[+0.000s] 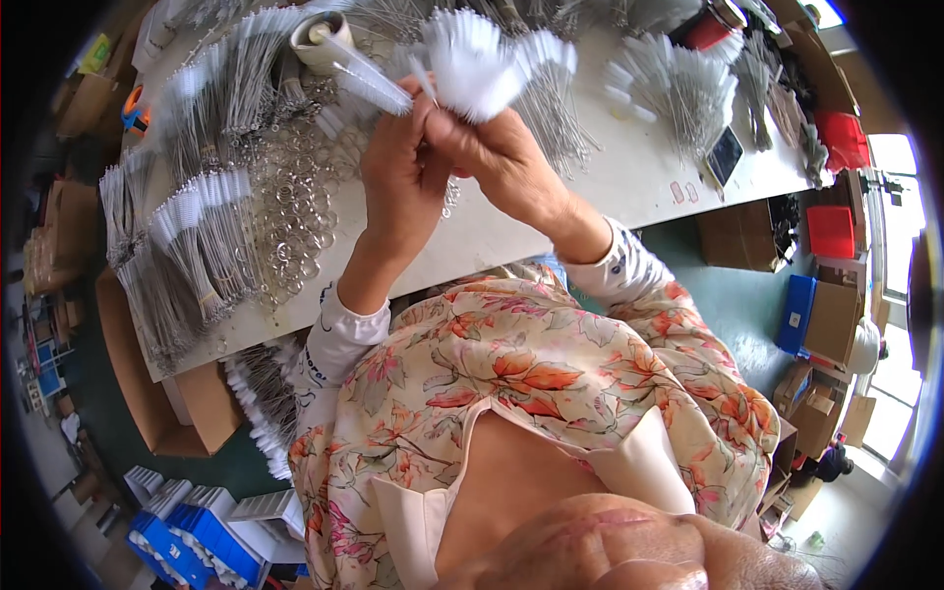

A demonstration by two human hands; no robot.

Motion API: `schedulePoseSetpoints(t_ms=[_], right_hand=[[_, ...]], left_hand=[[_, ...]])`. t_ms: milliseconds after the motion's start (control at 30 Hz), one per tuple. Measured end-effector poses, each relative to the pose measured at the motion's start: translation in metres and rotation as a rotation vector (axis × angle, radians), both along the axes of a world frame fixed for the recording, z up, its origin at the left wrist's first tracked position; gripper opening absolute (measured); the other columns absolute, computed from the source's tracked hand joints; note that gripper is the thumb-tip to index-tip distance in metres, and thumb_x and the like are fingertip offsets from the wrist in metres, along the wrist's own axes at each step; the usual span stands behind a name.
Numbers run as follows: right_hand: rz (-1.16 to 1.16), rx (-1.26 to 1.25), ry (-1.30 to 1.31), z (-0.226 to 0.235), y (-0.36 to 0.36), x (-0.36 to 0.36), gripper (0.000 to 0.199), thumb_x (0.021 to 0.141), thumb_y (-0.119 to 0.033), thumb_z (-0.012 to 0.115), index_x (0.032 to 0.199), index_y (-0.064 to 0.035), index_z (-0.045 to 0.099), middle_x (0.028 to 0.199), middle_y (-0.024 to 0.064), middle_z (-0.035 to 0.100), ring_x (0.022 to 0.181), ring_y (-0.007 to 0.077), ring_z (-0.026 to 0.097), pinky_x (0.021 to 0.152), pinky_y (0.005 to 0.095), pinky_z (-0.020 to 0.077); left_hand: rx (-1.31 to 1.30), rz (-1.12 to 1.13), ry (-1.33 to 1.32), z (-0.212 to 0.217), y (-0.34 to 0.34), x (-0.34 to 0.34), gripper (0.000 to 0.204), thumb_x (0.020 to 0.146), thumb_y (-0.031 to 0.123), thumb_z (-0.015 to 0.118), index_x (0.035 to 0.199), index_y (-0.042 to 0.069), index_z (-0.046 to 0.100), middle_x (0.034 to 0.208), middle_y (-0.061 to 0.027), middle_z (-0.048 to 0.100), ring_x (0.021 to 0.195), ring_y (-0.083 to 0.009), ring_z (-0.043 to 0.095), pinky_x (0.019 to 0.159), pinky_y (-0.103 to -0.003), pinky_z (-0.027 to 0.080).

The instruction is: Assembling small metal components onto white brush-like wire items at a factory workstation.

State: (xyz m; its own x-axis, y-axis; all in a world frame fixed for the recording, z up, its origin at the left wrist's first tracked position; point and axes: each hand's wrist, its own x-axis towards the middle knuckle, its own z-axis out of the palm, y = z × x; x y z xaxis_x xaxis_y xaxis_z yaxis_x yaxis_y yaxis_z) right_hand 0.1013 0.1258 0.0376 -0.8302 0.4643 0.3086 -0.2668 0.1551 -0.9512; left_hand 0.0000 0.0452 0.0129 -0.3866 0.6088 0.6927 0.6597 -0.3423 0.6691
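we see the left hand [395,177] and the right hand [501,162] touching, both to the right of the pile of rings [295,221], near its far end. the left hand is closed on one thin brush [372,84], which is nearer to it than to the right hand; its long white end leans away from us and to the left. the right hand is closed round a bunch of brushes [472,64], with its fluffy white tops pointing away from us. the fingers overlap, so we cannot tell where all the wire stems go. just past the pile of rings is a cream tub [320,57]. left of the pile, we see more brushes [202,221] lying on the white table [629,192]. far to the right of the pile are another heap of brushes [688,93] and a dark phone [726,157]. nearer to us than the pile, and to its left, an open brown box [211,418] sits below the table.
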Motion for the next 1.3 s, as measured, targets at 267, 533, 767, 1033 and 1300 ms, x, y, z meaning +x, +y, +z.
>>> schedulePoseSetpoints(t_ms=[267, 533, 767, 1033, 1300], right_hand=[[-0.119, -0.505, 0.055, -0.074, -0.012, 0.048, 0.029, 0.093, -0.028, 0.047, 0.105, -0.0034, 0.058, 0.093, 0.0076, 0.060, 0.088, 0.0156, 0.055, 0.074, 0.0252, 0.0470], [0.157, -0.568, -0.062, -0.028, 0.025, 0.091, 0.018, 0.089, -0.018, 0.050, 0.095, -0.0033, 0.058, 0.066, -0.0016, 0.051, 0.058, 0.0096, 0.048, 0.056, 0.0225, 0.0413], [0.005, 1.897, -0.873, -0.078, 0.004, 0.096, 0.007, 0.074, -0.007, 0.053, 0.074, -0.0070, 0.060, 0.069, 0.0089, 0.063, 0.071, 0.0256, 0.065, 0.063, 0.0380, 0.0489], [0.393, 0.210, -0.726, -0.075, -0.037, 0.066, 0.014, 0.087, -0.014, 0.057, 0.089, -0.0010, 0.062, 0.073, -0.0003, 0.057, 0.061, 0.0054, 0.049, 0.053, 0.0195, 0.0391], [0.337, 0.715, -0.721, -0.054, -0.012, 0.039, 0.016, 0.085, -0.016, 0.055, 0.088, -0.0036, 0.064, 0.069, 0.0055, 0.061, 0.057, 0.0138, 0.055, 0.054, 0.0300, 0.0423]], left_hand=[[0.084, -0.095, 0.186, -0.030, -0.023, 0.043, 0.019, 0.071, -0.005, 0.062, 0.090, 0.000, 0.062, 0.085, -0.0102, 0.060, 0.075, -0.0236, 0.060, 0.067, -0.030, 0.049], [-0.046, -0.105, 0.253, -0.061, -0.058, 0.073, 0.029, 0.073, 0.003, 0.067, 0.101, 0.008, 0.060, 0.102, -0.0085, 0.054, 0.083, -0.0231, 0.056, 0.068, -0.032, 0.050], [-0.228, -0.094, 0.023, -0.096, -0.092, 0.077, 0.019, 0.080, 0.007, 0.064, 0.099, 0.005, 0.061, 0.081, -0.0096, 0.061, 0.066, -0.0200, 0.059, 0.060, -0.029, 0.049], [-0.084, 0.077, -0.052, -0.096, -0.115, 0.069, 0.015, 0.079, 0.012, 0.065, 0.091, 0.004, 0.060, 0.084, -0.0077, 0.058, 0.072, -0.0213, 0.061, 0.062, -0.030, 0.050], [-0.269, 0.406, 0.175, -0.096, -0.109, -0.043, 0.015, 0.079, 0.018, 0.063, 0.091, 0.009, 0.062, 0.085, -0.0059, 0.061, 0.078, -0.0244, 0.062, 0.067, -0.034, 0.049]])
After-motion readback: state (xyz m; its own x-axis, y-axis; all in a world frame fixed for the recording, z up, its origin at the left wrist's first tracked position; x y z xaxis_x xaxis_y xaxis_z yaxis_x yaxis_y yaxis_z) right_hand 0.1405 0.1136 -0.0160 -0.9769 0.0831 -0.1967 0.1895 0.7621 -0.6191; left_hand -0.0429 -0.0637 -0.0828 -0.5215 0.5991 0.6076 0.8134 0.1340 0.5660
